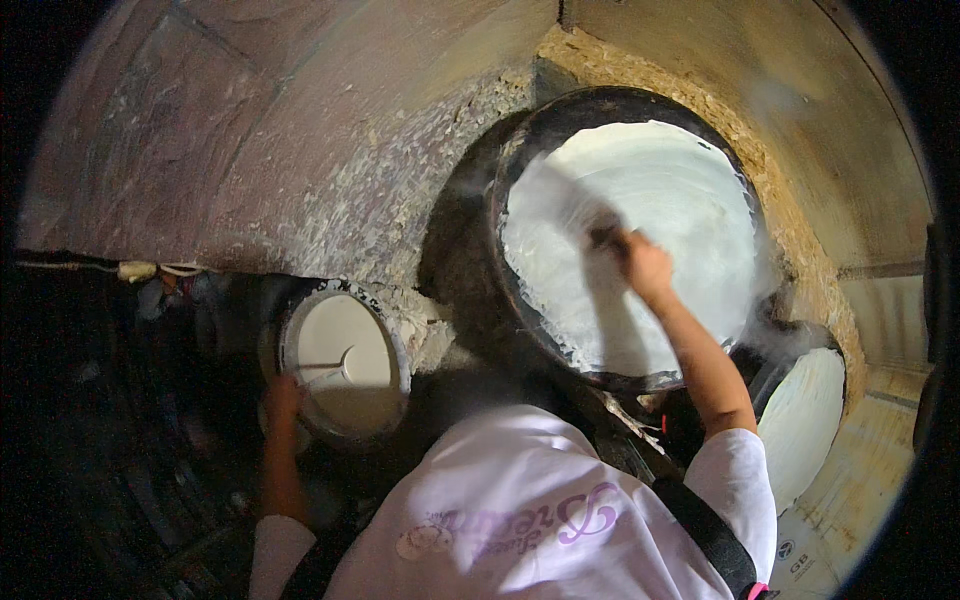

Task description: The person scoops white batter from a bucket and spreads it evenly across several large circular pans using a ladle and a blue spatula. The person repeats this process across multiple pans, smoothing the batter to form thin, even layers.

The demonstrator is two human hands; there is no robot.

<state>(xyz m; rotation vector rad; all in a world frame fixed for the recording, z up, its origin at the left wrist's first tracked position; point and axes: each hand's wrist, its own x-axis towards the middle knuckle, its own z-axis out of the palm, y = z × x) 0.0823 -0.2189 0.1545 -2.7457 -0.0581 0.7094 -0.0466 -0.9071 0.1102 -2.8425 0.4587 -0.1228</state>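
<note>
My right hand [646, 264] is over a large round dark griddle [517, 142] that bears a wide layer of white batter [690, 202]. It grips the dark handle of a flat spreader [570, 199], whose broad blade is blurred by motion at the left part of the layer. Down at the left, a round bucket [403, 352] holds a pale, smooth liquid [337, 330]. A ladle [348, 365] rests in that liquid, its thin handle reaching to the left rim. My left hand [285, 396], shaded and blurred, is at this rim and appears closed around the handle's end.
A second round pan with a white surface [806, 420] stands at the right, partly behind my arm. Rough walls [360, 180] curve close around the griddle. Steam drifts at its right edge. A cable with a pale connector [137, 271] runs along the left ledge. Sticks [634, 421] poke out below the griddle.
</note>
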